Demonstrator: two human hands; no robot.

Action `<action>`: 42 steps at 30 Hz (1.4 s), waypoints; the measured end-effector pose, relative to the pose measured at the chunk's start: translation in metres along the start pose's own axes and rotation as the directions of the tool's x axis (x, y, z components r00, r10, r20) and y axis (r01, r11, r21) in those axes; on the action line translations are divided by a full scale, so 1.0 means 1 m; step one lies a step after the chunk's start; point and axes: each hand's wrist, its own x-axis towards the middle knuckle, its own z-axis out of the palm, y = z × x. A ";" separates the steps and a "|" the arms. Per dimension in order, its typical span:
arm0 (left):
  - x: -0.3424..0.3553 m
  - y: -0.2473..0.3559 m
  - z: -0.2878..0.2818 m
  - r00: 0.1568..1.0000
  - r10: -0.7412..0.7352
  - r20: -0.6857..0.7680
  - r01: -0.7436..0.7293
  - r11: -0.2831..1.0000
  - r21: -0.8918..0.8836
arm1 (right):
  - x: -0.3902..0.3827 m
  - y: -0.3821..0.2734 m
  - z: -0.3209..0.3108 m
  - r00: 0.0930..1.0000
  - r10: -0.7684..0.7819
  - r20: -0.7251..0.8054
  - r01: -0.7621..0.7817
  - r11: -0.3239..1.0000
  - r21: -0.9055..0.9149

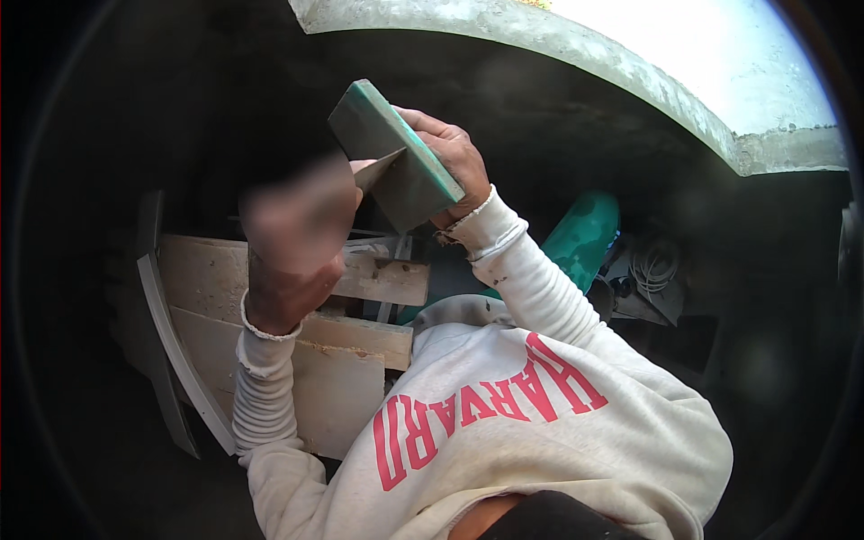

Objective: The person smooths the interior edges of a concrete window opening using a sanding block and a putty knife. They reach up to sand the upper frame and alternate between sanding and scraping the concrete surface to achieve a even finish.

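My right hand (454,157) is closed on a flat rectangular tool (416,191) with green edges and a grey, smeared face, held up tilted in front of me. My left hand (292,283) is raised beside it, its upper part smeared by a blur. A thin metal scraper blade (382,167) reaches from the left hand's fingers to the face of the green-edged tool. The scraper's handle is hidden in the blur.
Pale boards and planks (342,369) lie below my hands. Behind my right forearm are a green cylindrical object (580,234) and coiled white cable (654,263). A bright opening with a rough concrete edge (774,148) spans the upper right; much else is dark.
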 end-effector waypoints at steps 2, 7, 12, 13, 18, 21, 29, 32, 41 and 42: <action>-0.006 0.014 0.008 0.970 -0.079 0.229 0.071 0.997 0.041 | -0.001 -0.006 -0.007 1.000 -0.013 -0.004 0.013 1.000 -0.014; -0.019 0.013 0.004 0.818 -0.034 0.574 0.087 0.994 -0.064 | -0.004 -0.005 -0.006 0.991 -0.082 -0.107 0.079 0.996 -0.033; -0.024 -0.002 -0.031 0.898 -0.405 0.173 0.437 0.868 -0.234 | -0.048 -0.069 -0.011 0.950 -0.313 0.007 0.265 0.791 -0.552; -0.028 -0.013 -0.039 0.871 -0.485 0.081 0.485 0.820 -0.303 | -0.055 -0.094 -0.009 0.917 -0.382 0.117 0.368 0.694 -0.619; -0.036 -0.069 -0.038 0.883 -0.465 -0.059 0.445 0.871 -0.209 | -0.060 -0.205 0.013 0.828 -0.558 0.047 0.023 -0.050 -0.998; -0.042 -0.077 -0.024 0.895 -0.447 -0.008 0.443 0.888 -0.122 | -0.039 -0.235 -0.023 0.852 -0.416 0.319 0.124 -0.430 -0.894; -0.049 -0.104 -0.017 0.884 -0.466 0.019 0.466 0.882 -0.064 | -0.015 -0.238 -0.033 0.913 -0.309 0.267 -0.027 -0.698 -0.716; -0.047 -0.109 -0.016 0.900 -0.436 -0.007 0.435 0.899 -0.056 | -0.015 -0.261 -0.035 0.910 -0.414 -0.033 -0.343 -0.706 -0.620; -0.055 -0.113 -0.020 0.882 -0.469 -0.041 0.464 0.881 -0.095 | 0.020 -0.191 -0.005 0.925 -0.214 0.313 0.121 -0.617 -0.778; -0.054 -0.113 -0.020 0.887 -0.462 -0.022 0.458 0.883 -0.099 | 0.022 -0.207 -0.024 0.930 -0.242 0.275 0.018 -0.719 -0.695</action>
